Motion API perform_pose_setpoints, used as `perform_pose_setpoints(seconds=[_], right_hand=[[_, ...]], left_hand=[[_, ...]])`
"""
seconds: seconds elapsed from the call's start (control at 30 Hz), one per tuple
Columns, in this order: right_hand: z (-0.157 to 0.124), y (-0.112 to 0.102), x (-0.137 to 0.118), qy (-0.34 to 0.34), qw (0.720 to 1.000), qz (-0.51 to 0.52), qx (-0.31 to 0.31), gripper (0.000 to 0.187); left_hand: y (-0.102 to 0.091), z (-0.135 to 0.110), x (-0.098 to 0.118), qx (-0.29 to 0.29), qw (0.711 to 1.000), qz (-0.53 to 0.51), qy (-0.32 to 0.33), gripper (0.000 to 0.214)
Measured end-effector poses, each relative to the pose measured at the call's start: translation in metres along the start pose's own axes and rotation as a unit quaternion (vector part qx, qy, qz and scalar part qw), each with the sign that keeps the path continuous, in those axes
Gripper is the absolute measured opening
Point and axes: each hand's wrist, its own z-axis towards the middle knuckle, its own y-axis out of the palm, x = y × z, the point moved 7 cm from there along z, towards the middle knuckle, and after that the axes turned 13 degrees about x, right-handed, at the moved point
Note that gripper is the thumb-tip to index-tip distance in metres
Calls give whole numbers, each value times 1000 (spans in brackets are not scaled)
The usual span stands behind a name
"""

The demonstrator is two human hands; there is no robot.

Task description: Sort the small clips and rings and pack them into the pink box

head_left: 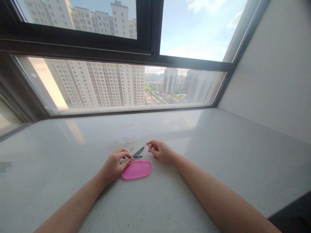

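A shallow pink oval tray (136,169) lies on the pale speckled surface. My left hand (117,165) is at its upper left edge, with thumb and fingers drawn together; what they hold, if anything, is too small to name. Against those fingertips lie dark, narrow, loop-shaped pieces that look like hair clips (139,151). Just above them sits a small ring (132,149). To the right of the clips, my right hand (159,151) is raised slightly, its thumb and fingers pinching a small thin piece whose kind I cannot make out.
Beyond the hands lies a clear plastic bag (128,133) with a pink zip line and small items near its bottom. A dark-framed window (136,111) bounds the far side of the surface, and a white wall (269,71) rises on the right.
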Motion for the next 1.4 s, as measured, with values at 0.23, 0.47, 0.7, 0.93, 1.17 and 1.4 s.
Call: perform_pose_setpoints(seconds=[0.23, 0.47, 0.7, 0.93, 1.17, 1.4], right_hand=[[-5, 15, 3, 119, 972, 194, -61, 31], [-6, 16, 7, 165, 944, 265, -106, 28], [-8, 16, 0, 136, 951, 248, -121, 28], [-6, 19, -2, 99, 965, 213, -118, 33], [-6, 19, -6, 86, 977, 187, -62, 32], [-7, 29, -8, 102, 975, 175, -95, 33]], left_hand=[[-9, 1, -6, 73, 997, 8, -30, 15], [-11, 2, -15, 90, 994, 23, -64, 18], [-12, 1, -13, 91, 995, 14, -48, 15], [-9, 3, -5, 65, 997, -46, -4, 27], [-1, 0, -18, 44, 985, -135, -93, 18], [1, -5, -18, 25, 973, -175, -145, 21]])
